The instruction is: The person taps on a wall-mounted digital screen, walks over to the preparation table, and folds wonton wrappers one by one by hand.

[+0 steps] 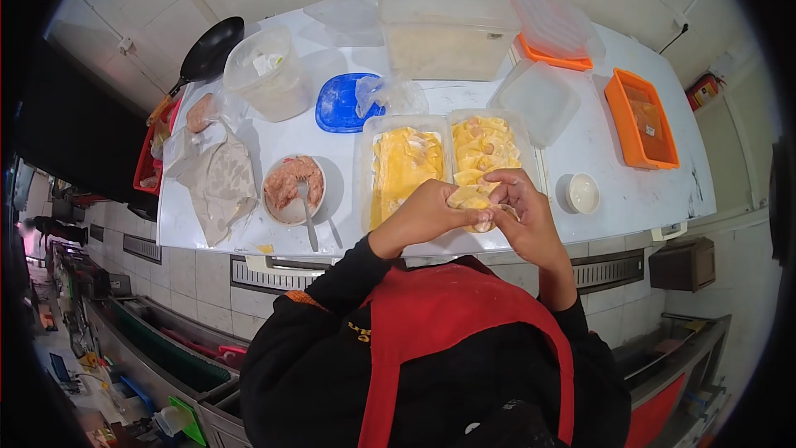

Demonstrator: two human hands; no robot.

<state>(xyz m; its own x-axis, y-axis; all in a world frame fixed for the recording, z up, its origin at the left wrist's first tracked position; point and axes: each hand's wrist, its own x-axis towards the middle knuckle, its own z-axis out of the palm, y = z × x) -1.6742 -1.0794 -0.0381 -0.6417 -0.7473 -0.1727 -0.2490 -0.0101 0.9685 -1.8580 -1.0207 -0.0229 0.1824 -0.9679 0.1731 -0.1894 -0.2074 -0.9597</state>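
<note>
Between the fingers of both hands is a yellow dumpling wrapper (471, 197), partly hidden by the fingers. My left hand (429, 214) pinches it from the left, and my right hand (521, 211) grips its right side. Just beyond them stands a plastic container of folded dumplings (485, 139). Left of that, a second container holds a stack of flat yellow wrappers (406, 166). Further left sits a white bowl (322, 168) of pink minced meat (286, 187), with a metal spoon (309, 220) leaning out over the rim.
A small white bowl (583, 193) and an orange tray (643, 120) lie to the right. At the back are a large clear bin (448, 41), a blue lid (340, 104) and a round tub (269, 83). A cloth (217, 182) and a black pan (211, 50) are at the left.
</note>
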